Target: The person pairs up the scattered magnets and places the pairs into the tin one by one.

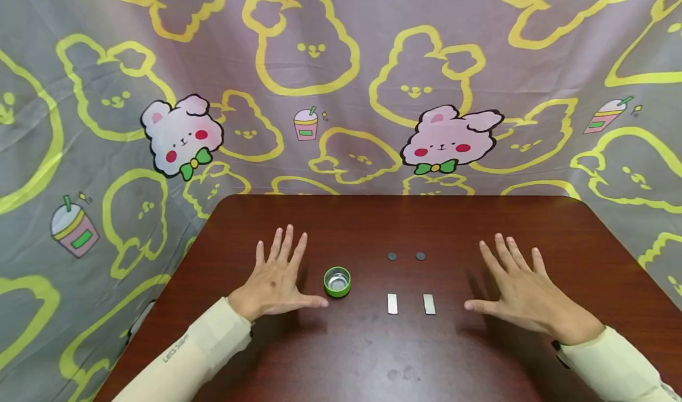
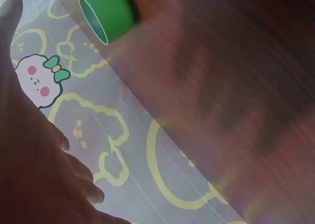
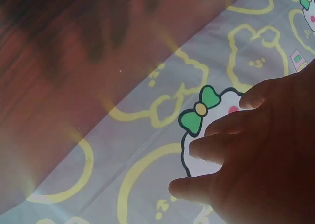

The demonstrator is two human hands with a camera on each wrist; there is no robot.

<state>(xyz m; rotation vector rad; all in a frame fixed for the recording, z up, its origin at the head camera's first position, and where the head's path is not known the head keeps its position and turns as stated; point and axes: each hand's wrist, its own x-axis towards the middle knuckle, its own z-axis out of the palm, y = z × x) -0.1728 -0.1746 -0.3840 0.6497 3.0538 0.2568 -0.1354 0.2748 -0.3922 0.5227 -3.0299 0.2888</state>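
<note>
My left hand (image 1: pixel 273 282) is spread over the left part of the table, fingers straight and holding nothing. Close to its thumb tip stands a small round green tin (image 1: pixel 337 282) with a silvery inside; its green wall also shows in the left wrist view. My right hand (image 1: pixel 524 295) is spread on the other side, its grasp also bare. To the left of it lie two silvery rectangular plates, a left one (image 1: pixel 392 304) and a right one (image 1: pixel 428 304). Farther back are two small dark discs, one (image 1: pixel 392 256) left of the other (image 1: pixel 420 256).
The dark reddish-brown table (image 1: pixel 362 224) has rounded far corners. A grey cloth (image 1: pixel 341 171) printed with yellow outlines and white rabbit-like figures hangs behind it and along both sides.
</note>
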